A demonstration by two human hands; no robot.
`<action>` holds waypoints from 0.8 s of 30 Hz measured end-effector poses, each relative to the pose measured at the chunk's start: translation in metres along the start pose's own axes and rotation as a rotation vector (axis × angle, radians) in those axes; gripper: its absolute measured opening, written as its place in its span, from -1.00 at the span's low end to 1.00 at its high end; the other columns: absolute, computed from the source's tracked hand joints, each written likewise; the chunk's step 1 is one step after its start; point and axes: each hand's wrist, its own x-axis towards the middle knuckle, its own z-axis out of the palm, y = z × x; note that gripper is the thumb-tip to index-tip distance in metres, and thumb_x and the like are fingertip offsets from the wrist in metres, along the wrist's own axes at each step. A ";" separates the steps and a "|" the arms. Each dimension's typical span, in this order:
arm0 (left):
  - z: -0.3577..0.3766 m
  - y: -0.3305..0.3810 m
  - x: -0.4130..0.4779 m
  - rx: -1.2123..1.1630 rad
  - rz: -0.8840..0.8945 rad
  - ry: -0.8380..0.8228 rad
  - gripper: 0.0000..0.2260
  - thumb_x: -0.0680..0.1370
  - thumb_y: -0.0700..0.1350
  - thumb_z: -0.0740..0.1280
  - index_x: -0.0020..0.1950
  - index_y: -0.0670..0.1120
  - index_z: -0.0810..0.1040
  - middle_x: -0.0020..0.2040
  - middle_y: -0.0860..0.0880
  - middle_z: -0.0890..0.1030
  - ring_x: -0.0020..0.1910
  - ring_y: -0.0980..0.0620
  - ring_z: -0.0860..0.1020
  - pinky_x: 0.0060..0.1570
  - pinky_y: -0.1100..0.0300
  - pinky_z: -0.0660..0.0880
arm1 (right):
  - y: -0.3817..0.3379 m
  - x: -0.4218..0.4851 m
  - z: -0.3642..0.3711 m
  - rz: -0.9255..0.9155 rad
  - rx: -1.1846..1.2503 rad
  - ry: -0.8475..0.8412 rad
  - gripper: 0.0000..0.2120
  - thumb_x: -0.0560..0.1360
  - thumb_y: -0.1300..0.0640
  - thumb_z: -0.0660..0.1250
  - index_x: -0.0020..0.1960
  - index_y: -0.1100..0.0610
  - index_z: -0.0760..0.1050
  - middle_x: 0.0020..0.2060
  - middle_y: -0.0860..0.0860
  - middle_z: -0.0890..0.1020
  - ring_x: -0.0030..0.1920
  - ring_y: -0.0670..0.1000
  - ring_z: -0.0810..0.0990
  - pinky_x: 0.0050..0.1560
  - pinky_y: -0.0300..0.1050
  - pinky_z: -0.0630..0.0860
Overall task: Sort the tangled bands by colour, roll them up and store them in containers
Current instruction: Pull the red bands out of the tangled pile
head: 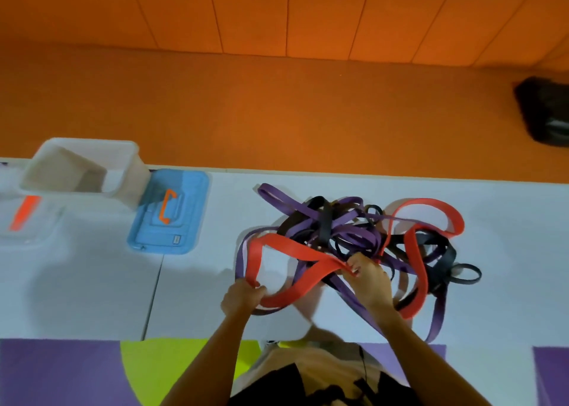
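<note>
Left hand [243,296] gripping red band [294,249] near desk [200,298] front edge, right hand [371,282] apparently pinching same band, tangled pile [334,230] beyond, clear container [92,143] well left across open desk

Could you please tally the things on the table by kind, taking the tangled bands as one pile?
Open tub: 1
Lids with orange handles: 2, one blue lid, one clear lid
Pile of bands: 1, purple, black and the red band held by left hand and right hand; too tangled to count singly
Total: 4
</note>
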 end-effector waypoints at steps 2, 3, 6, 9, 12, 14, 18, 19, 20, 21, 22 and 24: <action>0.000 0.002 0.002 -0.090 -0.007 -0.005 -0.57 0.47 -0.04 0.49 0.31 -0.14 0.60 0.23 -0.18 0.68 0.25 -0.22 0.65 0.26 0.01 0.56 | 0.006 -0.002 -0.003 0.015 0.006 -0.008 -0.81 0.61 -0.04 0.42 -0.02 0.08 0.55 -0.18 0.00 0.69 -0.11 0.15 0.67 -0.11 0.01 0.55; -0.001 0.005 0.002 -0.160 0.018 -0.015 -0.64 0.47 -0.08 0.49 0.23 -0.16 0.63 0.14 -0.19 0.71 0.17 -0.21 0.68 0.24 -0.02 0.59 | 0.008 -0.003 -0.005 0.027 0.000 -0.019 -0.81 0.61 -0.04 0.42 -0.03 0.07 0.54 -0.18 0.01 0.69 -0.10 0.15 0.67 -0.13 0.00 0.54; -0.005 0.021 -0.002 -0.401 0.176 -0.017 -0.88 0.44 -0.19 0.52 -0.08 -0.17 0.65 -0.19 -0.15 0.71 -0.11 -0.19 0.69 0.08 -0.16 0.65 | 0.013 -0.003 -0.007 0.053 0.037 -0.046 -0.81 0.60 -0.06 0.43 -0.02 0.06 0.55 -0.17 -0.01 0.70 -0.11 0.12 0.68 -0.16 -0.04 0.51; -0.023 0.036 -0.013 -0.601 0.339 0.044 -0.76 0.43 -0.22 0.51 -0.01 -0.29 0.54 -0.18 -0.29 0.67 -0.15 -0.28 0.68 0.00 -0.27 0.62 | 0.015 -0.003 -0.008 0.046 0.073 -0.053 -0.82 0.58 -0.07 0.45 -0.02 0.05 0.59 -0.13 -0.01 0.71 -0.07 0.14 0.66 -0.11 -0.01 0.52; -0.053 0.045 -0.020 -0.753 0.456 0.131 -0.73 0.44 -0.20 0.52 0.07 -0.14 0.53 -0.01 -0.20 0.68 0.00 -0.24 0.68 0.00 -0.22 0.62 | 0.010 0.002 -0.009 0.051 0.125 -0.065 -0.83 0.59 -0.04 0.44 -0.02 0.05 0.59 -0.11 0.02 0.69 -0.06 0.18 0.65 -0.09 0.04 0.53; -0.072 0.048 -0.022 -0.768 0.532 0.205 -0.78 0.51 -0.19 0.54 0.07 -0.01 0.60 0.01 0.03 0.70 0.01 -0.03 0.69 0.01 -0.05 0.66 | 0.002 0.004 -0.007 0.039 0.159 -0.057 -0.83 0.61 -0.05 0.43 -0.04 0.05 0.58 -0.17 0.00 0.68 -0.11 0.17 0.64 -0.15 0.02 0.51; -0.085 0.052 -0.014 -0.487 0.466 0.330 -0.53 0.54 -0.18 0.53 0.41 -0.03 0.47 0.33 -0.08 0.58 0.29 -0.15 0.58 0.28 -0.13 0.57 | -0.015 0.004 -0.003 -0.038 0.095 -0.073 -0.92 0.61 0.11 0.39 0.03 0.12 0.58 -0.13 0.06 0.69 -0.08 0.22 0.67 -0.12 0.03 0.52; -0.082 0.054 -0.013 -0.340 0.446 0.324 -0.38 0.53 -0.16 0.54 0.54 -0.05 0.37 0.46 -0.16 0.47 0.42 -0.22 0.48 0.35 -0.18 0.50 | -0.018 0.002 -0.002 -0.057 0.088 -0.078 -0.92 0.60 0.13 0.38 0.04 0.13 0.59 -0.11 0.06 0.69 -0.07 0.22 0.67 -0.08 0.06 0.56; -0.076 0.057 -0.016 -0.192 0.481 0.324 -0.27 0.51 -0.12 0.55 0.61 -0.04 0.29 0.55 -0.17 0.36 0.52 -0.25 0.36 0.40 -0.20 0.43 | -0.020 0.000 -0.001 -0.074 0.085 -0.078 -0.92 0.59 0.15 0.38 0.05 0.13 0.60 -0.09 0.06 0.69 -0.06 0.20 0.67 -0.06 0.09 0.58; -0.067 0.062 -0.020 -0.068 0.592 0.313 -0.22 0.50 -0.06 0.56 0.64 0.00 0.26 0.60 -0.13 0.30 0.59 -0.21 0.26 0.46 -0.18 0.35 | -0.022 -0.001 0.000 -0.091 0.082 -0.071 -0.92 0.58 0.16 0.38 0.06 0.13 0.61 -0.08 0.05 0.69 -0.06 0.18 0.67 -0.05 0.09 0.59; -0.056 0.068 -0.024 0.033 0.767 0.263 -0.20 0.48 0.00 0.57 0.64 0.04 0.28 0.63 -0.07 0.27 0.64 -0.15 0.19 0.53 -0.15 0.26 | -0.023 -0.003 0.000 -0.113 0.079 -0.060 -0.91 0.58 0.17 0.40 0.06 0.13 0.63 -0.07 0.04 0.68 -0.05 0.15 0.68 -0.06 0.06 0.58; -0.028 0.083 -0.031 0.257 1.065 0.070 -0.20 0.46 0.11 0.56 0.64 0.14 0.30 0.68 0.04 0.20 0.69 -0.05 0.05 0.64 -0.18 0.05 | -0.025 -0.006 -0.004 -0.162 0.093 -0.030 -0.87 0.56 0.17 0.44 0.10 0.09 0.66 -0.02 0.00 0.68 -0.03 0.08 0.67 -0.06 -0.04 0.57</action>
